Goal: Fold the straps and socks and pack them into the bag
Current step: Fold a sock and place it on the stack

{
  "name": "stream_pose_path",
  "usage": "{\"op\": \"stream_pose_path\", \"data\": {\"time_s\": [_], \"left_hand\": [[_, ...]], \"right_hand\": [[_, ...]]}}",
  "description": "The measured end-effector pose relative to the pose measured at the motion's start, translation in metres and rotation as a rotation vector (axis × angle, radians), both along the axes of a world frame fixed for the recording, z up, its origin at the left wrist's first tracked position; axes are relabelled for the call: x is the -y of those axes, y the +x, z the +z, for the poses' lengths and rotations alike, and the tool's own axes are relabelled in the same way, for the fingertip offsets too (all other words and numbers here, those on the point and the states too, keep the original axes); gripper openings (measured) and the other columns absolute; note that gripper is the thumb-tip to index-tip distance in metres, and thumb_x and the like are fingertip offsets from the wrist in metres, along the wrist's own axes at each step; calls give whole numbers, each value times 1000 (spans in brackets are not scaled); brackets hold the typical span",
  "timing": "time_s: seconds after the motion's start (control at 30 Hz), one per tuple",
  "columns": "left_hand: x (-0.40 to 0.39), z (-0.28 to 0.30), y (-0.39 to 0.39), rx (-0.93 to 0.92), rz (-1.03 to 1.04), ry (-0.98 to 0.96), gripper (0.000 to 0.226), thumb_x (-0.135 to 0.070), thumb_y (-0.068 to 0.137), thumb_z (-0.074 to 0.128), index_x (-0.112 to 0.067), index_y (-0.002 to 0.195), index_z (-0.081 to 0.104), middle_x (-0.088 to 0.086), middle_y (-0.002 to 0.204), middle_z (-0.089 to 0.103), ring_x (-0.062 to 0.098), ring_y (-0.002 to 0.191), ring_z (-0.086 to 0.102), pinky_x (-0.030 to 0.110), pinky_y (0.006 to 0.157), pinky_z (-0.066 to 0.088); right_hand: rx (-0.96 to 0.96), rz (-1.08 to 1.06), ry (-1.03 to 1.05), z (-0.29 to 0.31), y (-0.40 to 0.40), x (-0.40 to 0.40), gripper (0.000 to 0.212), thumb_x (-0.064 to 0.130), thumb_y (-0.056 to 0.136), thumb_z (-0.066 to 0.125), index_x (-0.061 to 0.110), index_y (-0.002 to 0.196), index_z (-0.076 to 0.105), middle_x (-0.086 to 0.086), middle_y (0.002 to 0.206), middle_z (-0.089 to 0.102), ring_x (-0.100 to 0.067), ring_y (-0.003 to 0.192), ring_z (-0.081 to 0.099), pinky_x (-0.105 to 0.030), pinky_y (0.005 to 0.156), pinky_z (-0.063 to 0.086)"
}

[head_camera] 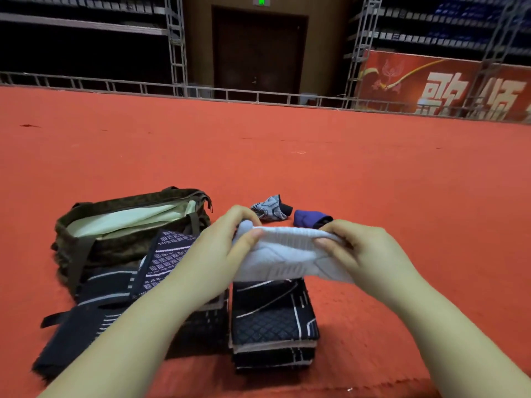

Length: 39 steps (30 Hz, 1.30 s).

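Two hands held a white sock (283,255) up over a red carpeted floor (316,156), which filled most of the view and ran back to a metal railing (115,84) and a dark door (258,50); the shelving beyond was too dim to make out. A red banner (442,84) at the right carried large pale characters, cut off by the frame edge and crossed by scaffold bars.

The olive bag (126,225), soft and slumped, lay open on the floor to the left, showing a pale lining; its near side was partly covered by dark patterned straps (169,254). These lay loose and overlapping, their lower parts hidden beneath the left forearm. Just right of them sat a neat folded stack (273,320) of the same dark quilted fabric with white lines, its top edge hidden behind the sock.

The sock was ribbed knit, stretched flat between the hands. The left hand (227,239) pinched one end with thumb on top; the right hand (356,248) gripped the other end, fingers curled round the cloth.

Beyond lay a grey patterned sock (268,211), crumpled, and near it a purple sock (309,218), partly hidden behind the right hand.
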State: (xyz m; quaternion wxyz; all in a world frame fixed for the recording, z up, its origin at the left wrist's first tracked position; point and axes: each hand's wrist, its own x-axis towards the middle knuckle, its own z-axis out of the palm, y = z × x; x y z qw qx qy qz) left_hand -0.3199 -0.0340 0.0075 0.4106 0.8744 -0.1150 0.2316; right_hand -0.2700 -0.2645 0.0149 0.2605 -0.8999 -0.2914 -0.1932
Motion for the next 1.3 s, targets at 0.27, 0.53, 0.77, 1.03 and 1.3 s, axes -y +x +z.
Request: {"op": "stream_pose_path", "data": {"time_s": [0.27, 0.53, 0.77, 1.03, 1.3], "left_hand": [[-15, 10, -3, -131, -120, -352, 19, -40, 76, 73, -29, 77, 58, -16, 62, 51, 2, 58, 44, 15, 53, 35], [-32, 10, -11, -318, -273, -829, 20, -14, 47, 73, -20, 61, 61, -1, 57, 55, 8, 46, 48, 14, 40, 38], [-36, 10, -17, -284, -153, -775, 5, -18, 67, 75, -17, 72, 73, -1, 68, 65, 10, 59, 60, 22, 50, 50], [-48, 0, -12, -182, 49, -985, 24, -7, 81, 69, -14, 62, 56, -5, 49, 52, 6, 42, 49, 17, 43, 46], [-29, 4, -13, -73, -35, -296, 46, -56, 58, 71, -41, 101, 63, -26, 107, 63, -11, 102, 56, 6, 85, 42]], "right_hand": [[7, 46, 46, 24, 8, 12, 37, 56, 85, 42, 28, 86, 65, 9, 71, 67, -10, 66, 59, -34, 64, 46], [-36, 101, 155, 18, 7, 4, 40, 59, 81, 37, 30, 81, 64, 13, 76, 68, -7, 71, 62, -28, 67, 46], [-46, 136, 179, 16, -3, -4, 30, 56, 83, 39, 39, 81, 63, 22, 79, 67, -2, 74, 63, -18, 65, 44], [-27, 125, 207, 8, -3, 0, 31, 55, 83, 40, 34, 79, 62, 13, 73, 66, -8, 69, 60, -22, 62, 43], [-16, 124, 99, 12, 1, 2, 32, 61, 82, 38, 38, 92, 58, 19, 81, 66, -3, 72, 60, -22, 64, 45]]}}
